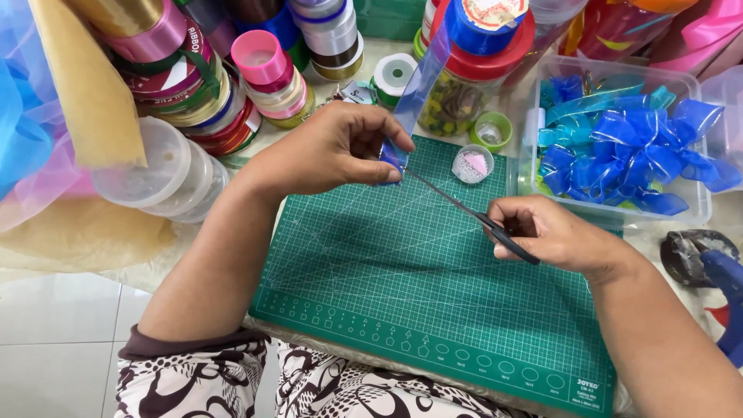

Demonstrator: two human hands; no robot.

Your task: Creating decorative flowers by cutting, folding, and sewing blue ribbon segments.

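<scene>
A person seated over a green cutting mat (pixel 433 294) pinches a strip of sheer blue ribbon (pixel 414 101) in the left hand (pixel 333 147), thumb and fingers closed tight on its lower end just above the mat's far edge, while the strip runs up and away toward a blue spool (pixel 484 23) standing on a red-lidded jar (pixel 472 77). The right hand (pixel 549 232) is clenched around the black handles of a pair of scissors (pixel 464 210), whose thin blades angle up and to the left across the mat, their tips meeting the ribbon right beside the left fingertips; whether the blades are parted or together cannot be told. Just beyond the blades sits a small round pot of pale beads (pixel 472 164), and near it a little green-rimmed pot (pixel 491 130). A clear plastic box (pixel 696 209) to the right of the mat holds a heap of finished blue ribbon loops (pixel 627 151). To the left, stacked rolls of coloured ribbon (pixel 209 85) crowd the table (pixel 379 46), with a pile of clear round lids (pixel 159 170) lying in front of them and gold and pale netting fabric (pixel 85 101) draped beside. At the far right edge lies a dark and blue tool (pixel 716 267), partly cut off.
</scene>
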